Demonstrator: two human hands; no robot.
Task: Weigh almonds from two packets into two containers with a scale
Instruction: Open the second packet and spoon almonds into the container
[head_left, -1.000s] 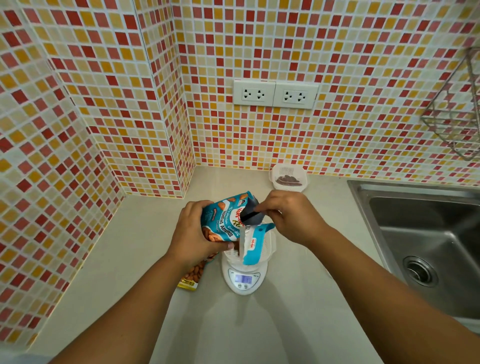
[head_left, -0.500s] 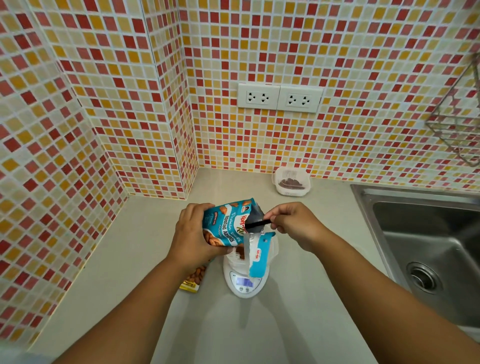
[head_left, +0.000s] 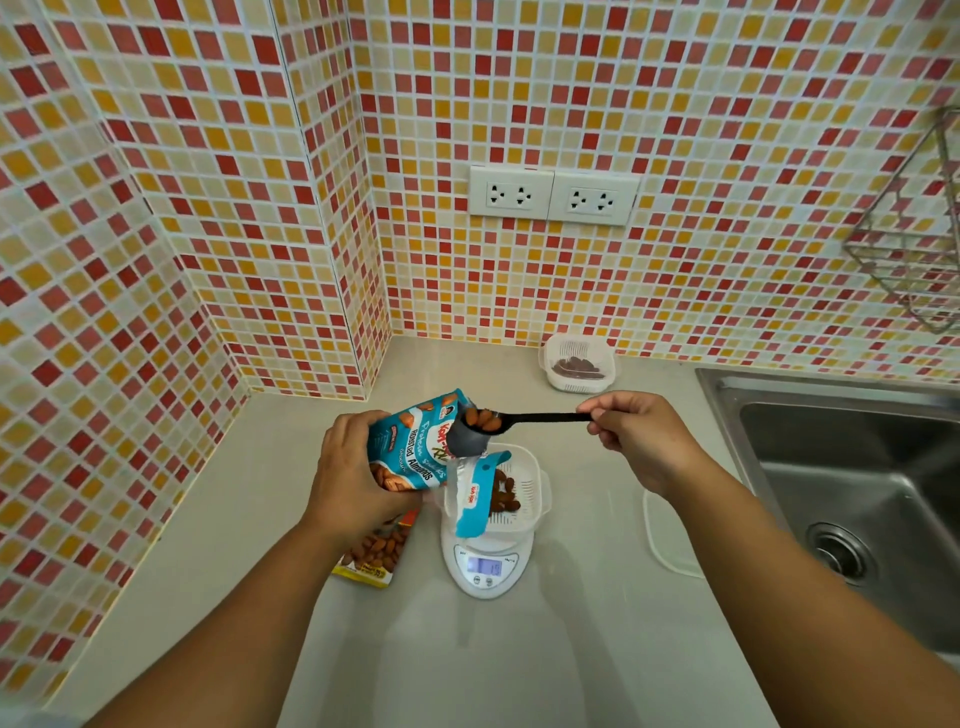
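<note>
Almonds (head_left: 485, 420) fill the black spoon (head_left: 519, 419) pinched at its handle end by the right hand (head_left: 636, 436). Left hand (head_left: 350, 475) grips the tilted blue almond packet (head_left: 410, 447) just beside the spoon bowl, above the white container (head_left: 524, 493) on the scale (head_left: 485, 566).

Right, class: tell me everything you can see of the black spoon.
The black spoon looks like matte plastic, with a thin straight handle and an oval bowl. It lies nearly level in the air, above the white container on the scale. The right hand pinches the handle's end. The bowl, heaped with brown almonds, sits at the torn mouth of the blue packet.
</note>
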